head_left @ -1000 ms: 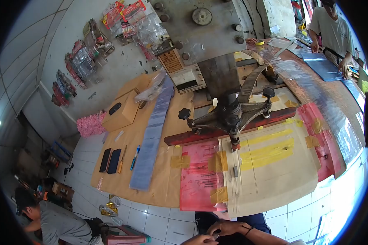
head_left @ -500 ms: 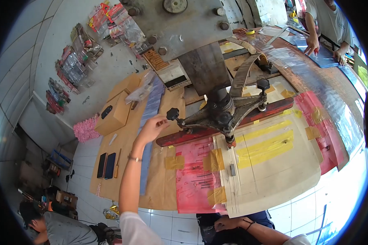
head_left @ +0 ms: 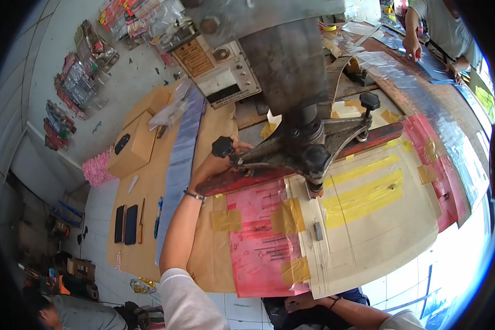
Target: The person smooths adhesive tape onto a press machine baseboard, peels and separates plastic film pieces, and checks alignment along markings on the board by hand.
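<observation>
— Moved since the earlier frame: left hand (head_left: pixel 210 166), brought from beside the black knob (head_left: pixel 223 147) to behind it. What lies farthest left?

— Phones (head_left: pixel 130 224), slim tool (head_left: pixel 141 220) and pen (head_left: pixel 158 217), laid roughly parallel on brown paper (head_left: pixel 212 258), probably kept out of the working area.

— Left fingers?

— Bent behind the knob, near the bracket (head_left: pixel 269 154); part-hidden, so a firm grasp cannot be told. The bracket's arm may be being steadied.

— Bar?

— Red bar (head_left: pixel 382 133) located beneath the bracket, across the upper part of the tan sheet (head_left: pixel 379 236); apparently carried by its arms.

— Joints?

— Pink sheet (head_left: pixel 258 242) overlapped by brown tape (head_left: pixel 287 216), presumably against slipping.

— Right hand (head_left: pixel 301 302)?

— Rested low, beyond the near edge; finger state cannot be told. Farther right, yellow tape (head_left: pixel 363 206) is stuck flat.
</observation>
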Demonstrator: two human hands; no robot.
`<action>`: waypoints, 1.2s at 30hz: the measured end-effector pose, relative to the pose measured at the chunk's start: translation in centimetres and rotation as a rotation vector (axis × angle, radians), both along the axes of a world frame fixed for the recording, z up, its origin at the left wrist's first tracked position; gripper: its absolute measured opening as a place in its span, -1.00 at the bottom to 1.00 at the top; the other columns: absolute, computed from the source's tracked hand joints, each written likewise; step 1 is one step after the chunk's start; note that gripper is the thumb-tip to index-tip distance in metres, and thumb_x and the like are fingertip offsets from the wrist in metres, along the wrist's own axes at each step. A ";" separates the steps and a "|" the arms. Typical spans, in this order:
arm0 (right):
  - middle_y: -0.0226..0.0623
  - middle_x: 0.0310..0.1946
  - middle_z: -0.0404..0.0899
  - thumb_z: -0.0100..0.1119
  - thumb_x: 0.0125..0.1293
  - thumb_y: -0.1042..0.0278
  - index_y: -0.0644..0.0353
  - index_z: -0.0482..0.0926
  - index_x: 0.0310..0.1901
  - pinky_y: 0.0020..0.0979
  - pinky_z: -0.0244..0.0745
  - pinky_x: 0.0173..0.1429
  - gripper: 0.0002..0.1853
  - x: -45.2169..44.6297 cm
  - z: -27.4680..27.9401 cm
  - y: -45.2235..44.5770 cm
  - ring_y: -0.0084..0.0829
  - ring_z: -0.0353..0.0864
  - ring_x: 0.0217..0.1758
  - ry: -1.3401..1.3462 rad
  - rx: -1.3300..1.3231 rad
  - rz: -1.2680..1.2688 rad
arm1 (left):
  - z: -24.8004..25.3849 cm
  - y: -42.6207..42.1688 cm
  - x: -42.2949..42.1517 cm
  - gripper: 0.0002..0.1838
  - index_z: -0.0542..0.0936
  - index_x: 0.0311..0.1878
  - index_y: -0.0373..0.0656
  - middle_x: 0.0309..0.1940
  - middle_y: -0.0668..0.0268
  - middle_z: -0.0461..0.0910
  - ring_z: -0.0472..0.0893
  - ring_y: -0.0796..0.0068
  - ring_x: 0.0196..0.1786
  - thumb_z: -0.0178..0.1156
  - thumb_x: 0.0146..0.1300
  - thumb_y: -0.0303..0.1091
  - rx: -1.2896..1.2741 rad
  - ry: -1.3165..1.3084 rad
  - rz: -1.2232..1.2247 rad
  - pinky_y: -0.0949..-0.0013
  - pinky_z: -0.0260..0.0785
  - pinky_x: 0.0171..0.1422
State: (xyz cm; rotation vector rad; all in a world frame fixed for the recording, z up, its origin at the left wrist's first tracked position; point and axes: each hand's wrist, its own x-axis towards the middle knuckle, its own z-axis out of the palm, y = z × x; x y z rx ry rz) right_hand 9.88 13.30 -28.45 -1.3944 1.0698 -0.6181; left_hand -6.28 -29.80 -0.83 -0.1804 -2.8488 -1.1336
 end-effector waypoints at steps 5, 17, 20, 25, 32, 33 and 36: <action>-0.30 -0.27 0.66 0.21 0.44 0.02 0.19 0.61 -0.17 -0.32 0.48 0.03 -0.66 0.9 -1.9 -0.2 -0.37 0.62 -0.14 -0.089 -0.044 0.005 | 0.9 1.4 0.5 -0.72 0.62 -0.05 -0.28 -0.22 0.32 0.46 0.49 0.48 -0.12 0.32 0.13 -0.55 0.189 -0.077 0.065 0.41 0.38 -0.05; -0.29 -0.13 0.69 0.17 0.45 -0.01 0.14 0.65 -0.06 -0.30 0.49 0.16 -0.65 -0.3 0.6 0.3 -0.32 0.66 0.03 0.035 -0.048 -0.026 | 0.3 1.3 0.6 -0.78 0.59 -0.05 -0.29 -0.20 0.30 0.46 0.53 0.45 -0.10 0.28 0.25 -0.48 -0.038 0.097 0.067 0.37 0.40 0.03; -0.30 -0.13 0.69 0.17 0.45 0.00 0.12 0.65 -0.07 -0.30 0.49 0.15 -0.66 0.1 0.0 0.1 -0.33 0.66 0.01 0.052 -0.043 -0.011 | 1.1 2.5 1.1 -0.76 0.60 -0.05 -0.27 -0.17 0.32 0.46 0.52 0.47 -0.11 0.31 0.24 -0.44 -0.071 0.146 0.098 0.37 0.39 0.03; -0.34 -0.16 0.71 0.21 0.40 -0.04 0.10 0.66 -0.08 -0.28 0.50 0.09 -0.64 0.5 -0.2 -0.3 -0.34 0.68 -0.04 0.085 -0.025 0.004 | -1.3 0.0 -0.5 -0.73 0.69 -0.07 -0.16 -0.21 0.24 0.59 0.57 0.45 -0.22 0.37 0.17 -0.31 -0.183 0.255 0.023 0.32 0.39 -0.12; -0.27 -0.17 0.69 0.19 0.43 0.06 0.17 0.65 -0.12 -0.30 0.50 0.08 -0.69 0.7 0.2 -1.0 -0.33 0.66 -0.05 0.083 -0.052 0.023 | -2.1 -0.2 -0.6 -0.67 0.68 -0.34 -0.29 -0.35 0.22 0.60 0.51 0.61 -0.35 0.43 0.17 -0.15 -0.023 0.285 0.119 0.37 0.28 -0.35; -0.26 -0.18 0.69 0.20 0.42 0.07 0.18 0.66 -0.13 -0.29 0.51 0.07 -0.69 0.6 -0.4 -1.2 -0.33 0.66 -0.05 0.056 -0.067 0.020 | -2.2 -0.6 -0.8 -0.64 0.66 -0.39 -0.32 -0.43 0.25 0.57 0.48 0.65 -0.38 0.43 0.18 -0.14 -0.104 0.303 0.144 0.38 0.25 -0.38; -0.24 -0.20 0.70 0.24 0.39 0.11 0.17 0.67 -0.14 -0.29 0.52 0.05 -0.72 1.0 1.1 -1.1 -0.29 0.68 -0.07 0.103 -0.031 -0.008 | -1.4 1.3 0.4 -0.59 0.60 -0.50 -0.35 -0.63 0.37 0.43 0.35 0.70 -0.47 0.42 0.19 -0.15 -0.090 0.302 0.198 0.37 0.18 -0.47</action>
